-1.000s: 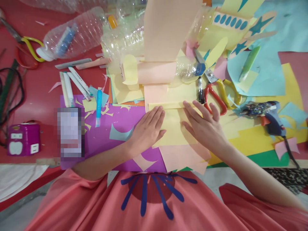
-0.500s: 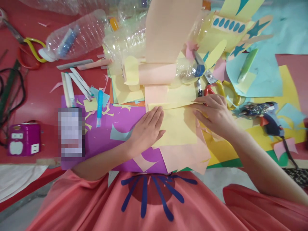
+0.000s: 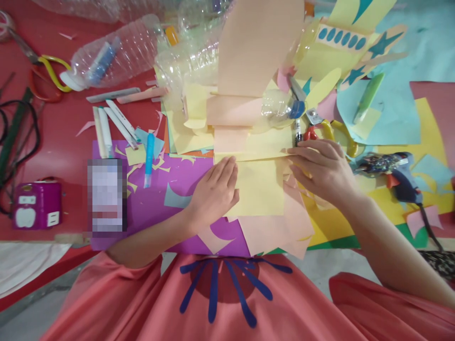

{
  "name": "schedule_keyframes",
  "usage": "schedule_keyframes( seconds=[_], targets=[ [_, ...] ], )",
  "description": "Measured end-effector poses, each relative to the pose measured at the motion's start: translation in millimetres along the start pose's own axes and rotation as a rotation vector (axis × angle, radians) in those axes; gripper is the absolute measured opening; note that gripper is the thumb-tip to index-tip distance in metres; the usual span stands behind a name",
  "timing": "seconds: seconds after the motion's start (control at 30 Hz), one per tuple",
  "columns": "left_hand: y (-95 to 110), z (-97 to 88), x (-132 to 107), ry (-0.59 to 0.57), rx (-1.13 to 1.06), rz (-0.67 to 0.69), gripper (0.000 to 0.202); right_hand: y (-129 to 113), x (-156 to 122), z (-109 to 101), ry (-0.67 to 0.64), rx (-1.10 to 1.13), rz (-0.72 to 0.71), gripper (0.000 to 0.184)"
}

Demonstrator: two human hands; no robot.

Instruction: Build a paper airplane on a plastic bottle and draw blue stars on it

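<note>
A pale yellow paper sheet (image 3: 258,187) lies folded on the table in front of me, over peach paper (image 3: 277,227) and a purple sheet (image 3: 170,175). My left hand (image 3: 213,192) lies flat on the yellow sheet's left edge, fingers stretched out and together. My right hand (image 3: 325,170) rests at the sheet's upper right corner, fingers curled and pressing along the folded top edge. Neither hand lifts anything off the table.
Red-and-yellow scissors (image 3: 332,135) and a black marker (image 3: 297,135) lie just beyond my right hand. A glue gun (image 3: 394,170) sits to the right. Clear plastic bottles (image 3: 117,52), a tall peach paper piece (image 3: 258,45), a blue cutter (image 3: 148,156) and white sticks (image 3: 106,125) crowd the back.
My right hand has slid from flat on the yellow sheet to its upper right corner, fingers now curled along the fold. The left hand has stayed pressing in place.
</note>
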State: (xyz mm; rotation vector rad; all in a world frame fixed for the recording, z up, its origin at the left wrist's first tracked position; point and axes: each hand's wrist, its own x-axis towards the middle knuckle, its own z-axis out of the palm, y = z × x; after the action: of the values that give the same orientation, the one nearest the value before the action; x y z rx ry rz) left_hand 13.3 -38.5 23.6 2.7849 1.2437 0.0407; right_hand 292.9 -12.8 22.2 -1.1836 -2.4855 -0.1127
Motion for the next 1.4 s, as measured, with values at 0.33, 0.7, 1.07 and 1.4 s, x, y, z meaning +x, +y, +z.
schedule_keyframes(
  seconds=[0.33, 0.7, 1.07, 1.4],
  targets=[
    [7, 2.5, -2, -0.083, 0.020, -0.031, 0.052, -70, 6, 19, -0.064, -0.097, 0.077, 0.052],
    [10, 1.8, -2, -0.076, 0.058, -0.028, 0.051, -77, -7, 27, -0.231, 0.003, 0.232, 0.058],
    [10, 2.0, -2, -0.081, 0.017, -0.042, 0.051, -81, -7, 29, -0.214, 0.034, 0.290, 0.053],
    [8, 5.1, -1, 0.009, 0.026, -0.043, 0.051, -77, -5, 28, -0.205, 0.071, 0.284, 0.055]
  ],
)
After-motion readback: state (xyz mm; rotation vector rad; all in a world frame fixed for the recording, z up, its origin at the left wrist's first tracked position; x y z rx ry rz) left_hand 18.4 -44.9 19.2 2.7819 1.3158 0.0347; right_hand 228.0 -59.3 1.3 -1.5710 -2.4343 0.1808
